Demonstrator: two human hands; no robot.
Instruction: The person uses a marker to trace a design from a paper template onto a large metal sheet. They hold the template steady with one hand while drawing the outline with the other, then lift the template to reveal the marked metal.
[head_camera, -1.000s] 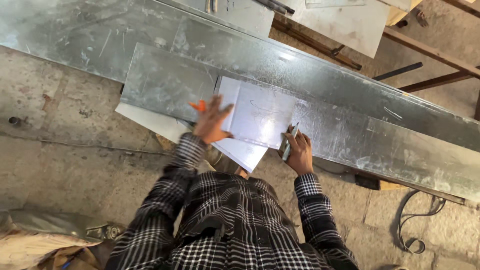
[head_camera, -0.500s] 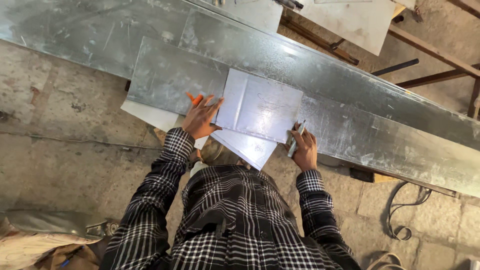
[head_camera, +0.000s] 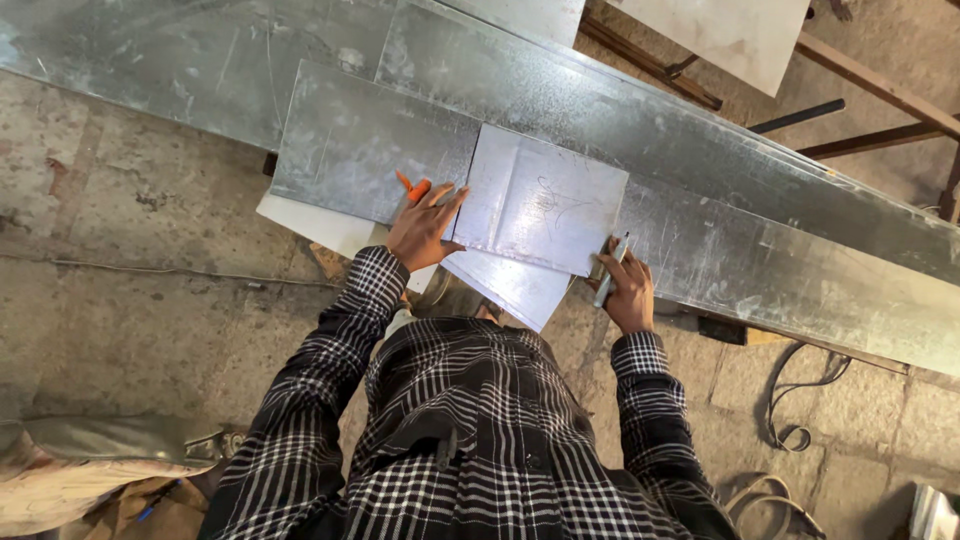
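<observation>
In the head view, a small rectangular metal sheet (head_camera: 545, 200), dull grey and scratched, is lying on the long galvanised sheets (head_camera: 760, 210) spread over the rough stone floor (head_camera: 130, 270). The left hand (head_camera: 422, 226) is pressing its left edge, fingers spread flat, beside an orange tool (head_camera: 413, 188). The right hand (head_camera: 626, 292) is gripping a marker (head_camera: 610, 272) at the sheet's lower right corner, fingers curled around it. Since half a second ago, scribed lines are showing more plainly on the sheet, and both hands are staying put.
</observation>
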